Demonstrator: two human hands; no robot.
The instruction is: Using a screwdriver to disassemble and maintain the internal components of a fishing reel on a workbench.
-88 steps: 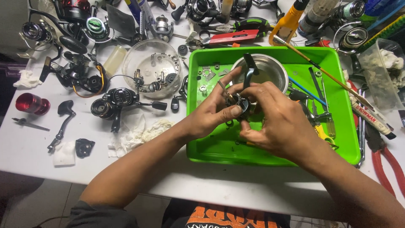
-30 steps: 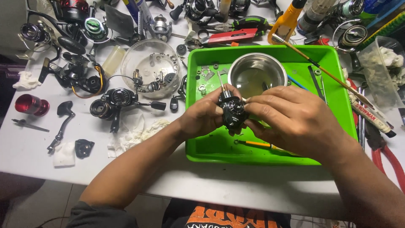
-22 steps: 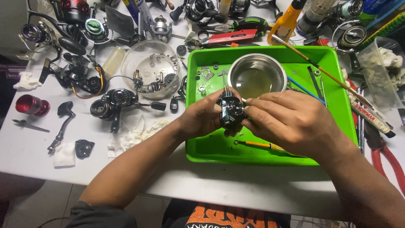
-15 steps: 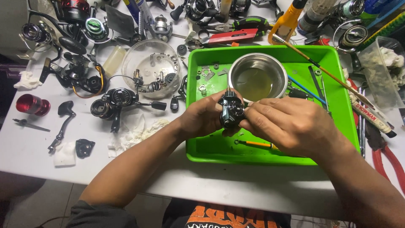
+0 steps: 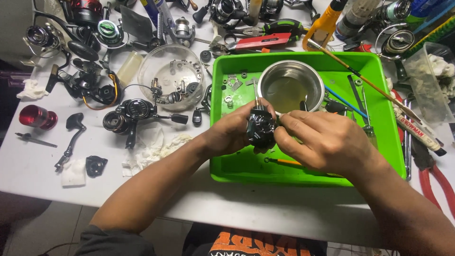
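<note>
On the white worktop (image 5: 38, 166), one clear plastic bowl (image 5: 171, 76) holds small metal parts. The left hand (image 5: 232, 135) and right hand (image 5: 322, 142) each close their fingers around one glossy black reel body (image 5: 259, 129), held above the green plastic tray (image 5: 388, 123), near one round steel bowl (image 5: 290, 85).

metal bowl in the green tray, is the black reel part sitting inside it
No, the black reel part is held above the green tray between the left hand and right hand, in front of the metal bowl.
</note>
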